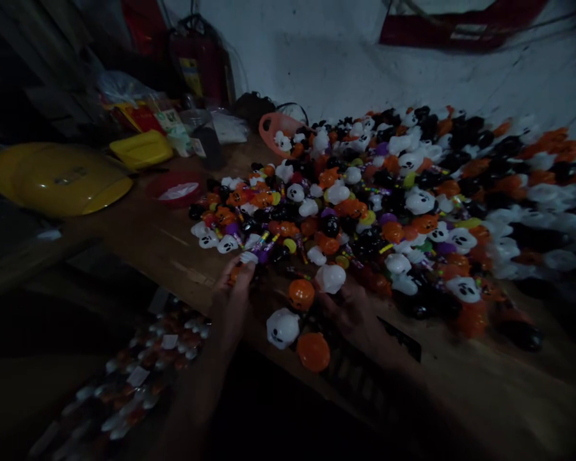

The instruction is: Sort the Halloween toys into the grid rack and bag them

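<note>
Dim view down onto a wooden worktop (148,250), with two bare hands at its near edge. The left hand (233,291) is closed in a narrow pinch, thumb uppermost, around a small orange piece (233,275) and a white ribbed piece (248,257); the grip looks suited to keeping such little parts steady. The right hand (352,314) is partly curled beside a translucent white piece (331,279); shadow hides its fingertips, so whether it grips the piece cannot be told. Between and just below the hands, near the worktop's front edge, sit an orange pumpkin-face piece (301,294), a white ghost-face piece (283,328) and a plain orange piece (313,351), apparently set there for a short reach. Beyond them, a broad heap of plastic Halloween pieces (340,208) in white, orange, black and purple spreads towards the wall and the right side, probably so that its front fringe lies close to both hands. At the heap's far left, a tilted orange basket (271,131) holds similar pieces. Farther left rest a red dish (173,189) and a yellow hard hat (60,179), apart from the heap, perhaps to avoid mixing.
</note>
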{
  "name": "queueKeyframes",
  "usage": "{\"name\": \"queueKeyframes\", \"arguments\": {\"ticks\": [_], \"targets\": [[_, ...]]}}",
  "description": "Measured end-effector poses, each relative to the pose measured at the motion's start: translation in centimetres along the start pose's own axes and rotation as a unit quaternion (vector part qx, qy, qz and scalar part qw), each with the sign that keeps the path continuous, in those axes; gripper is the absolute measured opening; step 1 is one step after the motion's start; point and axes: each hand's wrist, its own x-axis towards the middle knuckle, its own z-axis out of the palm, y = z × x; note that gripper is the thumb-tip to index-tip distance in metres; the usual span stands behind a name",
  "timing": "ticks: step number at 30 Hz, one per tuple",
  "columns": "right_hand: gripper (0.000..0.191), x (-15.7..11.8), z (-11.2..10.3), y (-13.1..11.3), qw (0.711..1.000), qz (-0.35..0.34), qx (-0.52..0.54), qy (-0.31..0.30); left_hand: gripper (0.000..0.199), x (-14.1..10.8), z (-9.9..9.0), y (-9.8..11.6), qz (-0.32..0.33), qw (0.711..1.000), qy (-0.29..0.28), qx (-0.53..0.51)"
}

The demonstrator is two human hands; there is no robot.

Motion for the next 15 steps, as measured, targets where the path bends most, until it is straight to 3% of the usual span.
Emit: {"name": "queueKeyframes", "arguments": {"ticks": [11,15], "targets": [[0.015,0.50,0.03,0.15,0.999,-0.022,0.028,-0.032,0.056,0.06,-0.96,-0.08,0.017,0.997,-0.033,0.065],[0.012,0.38,0.08,0.53,0.999,-0.030,0.035,-0.012,0.053,-0.22,-0.87,0.32,0.036,0.994,-0.037,0.092]]}}
